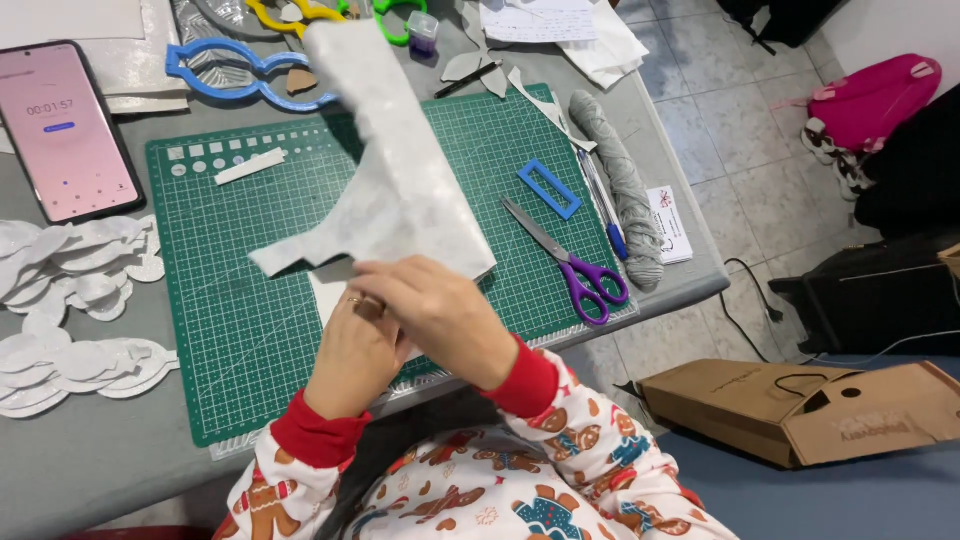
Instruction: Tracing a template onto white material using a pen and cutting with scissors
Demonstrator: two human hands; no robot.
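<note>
We hold a cut piece of pale grey felt-like sheet (400, 170) up over the green cutting mat (240, 330), both hands pinching its lower edge. Our left hand (352, 350) sits at about 7 o'clock from the sheet's middle, fingers closed around the bottom margin; our right hand (445, 315) overlaps it at roughly 5 o'clock, fingers curled onto the same edge. Both grips are narrow and closed on the sheet, though the exact fingertip contact is hidden behind the hands.

As we judge it, the work is well along. At 9 o'clock on the table two heaps of white cut-out shapes (75, 310) already lie stacked, so many pieces seem finished. The purple-handled scissors (570, 262) rest on the mat at 3 o'clock, untouched, blades shut. The blue template (250, 75) lies at 11 o'clock and a small blue rectangular frame (548, 188) at 2 o'clock. The sheet in hand looks only partly cut, which suggests that more cutting is left.

The sheet is a long strip running up towards 12 o'clock, widening at the bottom into a flared, notched outline with a pointed tab out to 9 o'clock. It looks thin, soft and slightly mottled, and it holds its shape without drooping. A phone (62, 130) with a pink screen lies at 10 o'clock.
</note>
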